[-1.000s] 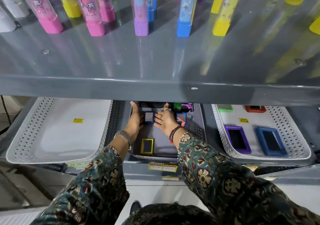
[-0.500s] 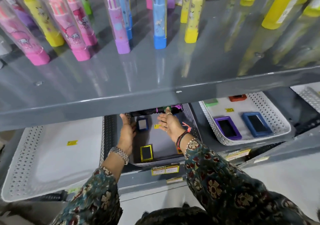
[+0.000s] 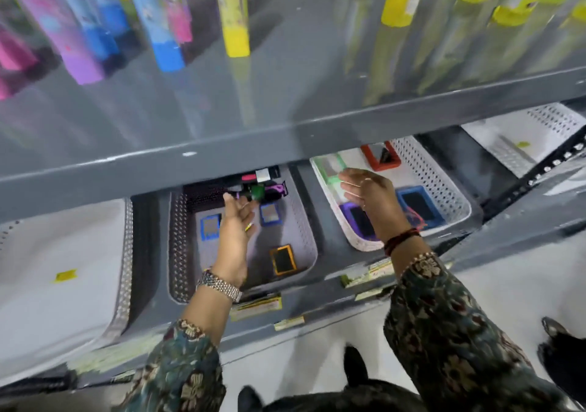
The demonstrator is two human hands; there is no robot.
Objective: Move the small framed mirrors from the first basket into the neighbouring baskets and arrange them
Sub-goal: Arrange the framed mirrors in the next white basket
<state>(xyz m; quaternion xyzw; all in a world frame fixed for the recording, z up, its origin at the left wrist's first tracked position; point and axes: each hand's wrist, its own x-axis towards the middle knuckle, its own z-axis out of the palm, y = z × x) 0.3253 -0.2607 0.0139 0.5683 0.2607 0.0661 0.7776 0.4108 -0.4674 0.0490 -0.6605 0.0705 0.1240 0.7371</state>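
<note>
The grey middle basket point(image 3: 305, 225) holds two blue-framed mirrors point(image 3: 210, 226) point(image 3: 270, 213) and an orange-framed mirror point(image 3: 283, 260). My left hand point(image 3: 235, 232) reaches deep into this basket between the two blue mirrors. Its fingers are spread and point at green and purple items point(image 3: 258, 191) along the back wall. My right hand point(image 3: 371, 200) hovers over the white basket point(image 3: 445, 189) to the right, fingertips by a green-framed mirror point(image 3: 331, 166). That basket also holds red-framed point(image 3: 380, 157), purple-framed point(image 3: 358, 221) and blue-framed point(image 3: 418, 204) mirrors.
A grey upper shelf point(image 3: 285, 132) overhangs the baskets and hides their back parts; coloured tubes stand on it. A large white basket point(image 3: 124, 253) lies to the left and another white basket point(image 3: 539, 132) at the far right. Price labels line the shelf's front edge.
My right hand left the grey basket and moved right, over the white basket. My left hand shifted right and deeper into the grey basket. The camera swung to the right.
</note>
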